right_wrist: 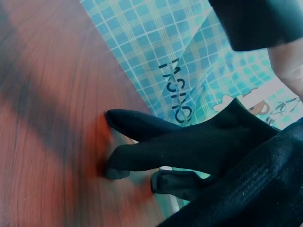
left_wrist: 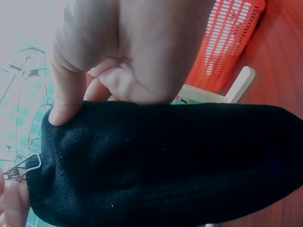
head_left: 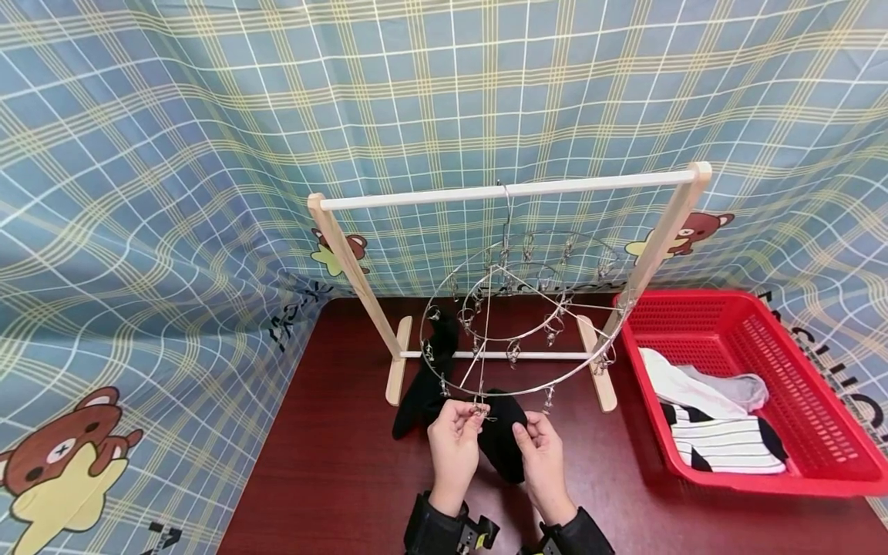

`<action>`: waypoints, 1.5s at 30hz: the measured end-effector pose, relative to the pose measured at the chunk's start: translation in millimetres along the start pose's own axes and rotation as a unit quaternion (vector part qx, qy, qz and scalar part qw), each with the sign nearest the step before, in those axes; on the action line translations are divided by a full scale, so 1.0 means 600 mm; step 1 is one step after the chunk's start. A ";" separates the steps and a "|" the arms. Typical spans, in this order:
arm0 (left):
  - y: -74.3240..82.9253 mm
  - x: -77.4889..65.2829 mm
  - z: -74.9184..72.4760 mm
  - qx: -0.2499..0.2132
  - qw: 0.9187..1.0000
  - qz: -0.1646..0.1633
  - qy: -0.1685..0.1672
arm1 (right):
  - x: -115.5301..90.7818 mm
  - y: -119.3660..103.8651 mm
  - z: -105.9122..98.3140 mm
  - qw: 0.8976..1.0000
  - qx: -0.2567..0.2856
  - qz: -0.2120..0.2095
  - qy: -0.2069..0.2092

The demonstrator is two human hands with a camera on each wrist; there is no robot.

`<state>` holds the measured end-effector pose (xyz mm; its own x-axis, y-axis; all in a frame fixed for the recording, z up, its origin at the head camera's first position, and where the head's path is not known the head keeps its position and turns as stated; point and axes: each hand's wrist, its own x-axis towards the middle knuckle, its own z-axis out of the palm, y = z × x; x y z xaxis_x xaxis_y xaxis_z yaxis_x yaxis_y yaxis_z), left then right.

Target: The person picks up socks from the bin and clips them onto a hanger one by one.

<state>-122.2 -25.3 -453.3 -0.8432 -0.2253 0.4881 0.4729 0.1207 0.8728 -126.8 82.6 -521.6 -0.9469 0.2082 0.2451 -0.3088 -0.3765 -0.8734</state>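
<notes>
My left hand [head_left: 454, 443] pinches a wire clip [head_left: 480, 406] at the front rim of the round hanger [head_left: 432, 291]. My right hand [head_left: 544, 466] pinches the edge of a black sock [head_left: 505, 451], its thumb on the cloth in the left wrist view. There, the clip's wire loop [left_wrist: 34, 162] overlaps the sock's end, close to my left fingertips [left_wrist: 14, 201]. Left of my hands, more black socks [head_left: 416, 393] hang from the hanger. Dark sock ends [right_wrist: 142, 158] dangle over the table in the right wrist view.
The hanger hooks over the white bar of a wooden stand [head_left: 603, 183], with several other clips around its rings. At the right stands a red basket [head_left: 825, 401] holding white, grey and striped socks [head_left: 724, 443]. Checked cloth [head_left: 444, 100] surrounds the dark red table [head_left: 305, 462].
</notes>
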 end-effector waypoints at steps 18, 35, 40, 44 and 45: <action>-0.054 -0.003 -0.028 0.011 0.998 0.049 0.036 | 0.070 -0.124 -0.080 0.920 -0.226 -0.307 0.093; -0.052 0.007 -0.048 0.064 0.990 0.092 0.085 | 0.161 -0.191 -0.098 0.722 -0.482 -0.492 -0.060; -0.024 0.006 -0.043 0.060 0.985 0.105 0.123 | 0.150 -0.169 -0.098 0.728 -0.465 -0.500 -0.061; -0.022 0.006 -0.035 0.032 0.984 0.152 0.092 | 0.140 -0.152 -0.098 0.734 -0.452 -0.503 -0.060; -0.031 0.005 -0.033 0.030 0.983 0.165 0.076 | 0.137 -0.147 -0.097 0.737 -0.448 -0.502 -0.059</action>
<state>-128.5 -47.1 -468.4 -0.5958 -0.3059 0.7426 0.6945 0.2682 0.6676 -172.4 185.6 -448.8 -0.2980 -0.1247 0.9464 -0.7263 0.6729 -0.1400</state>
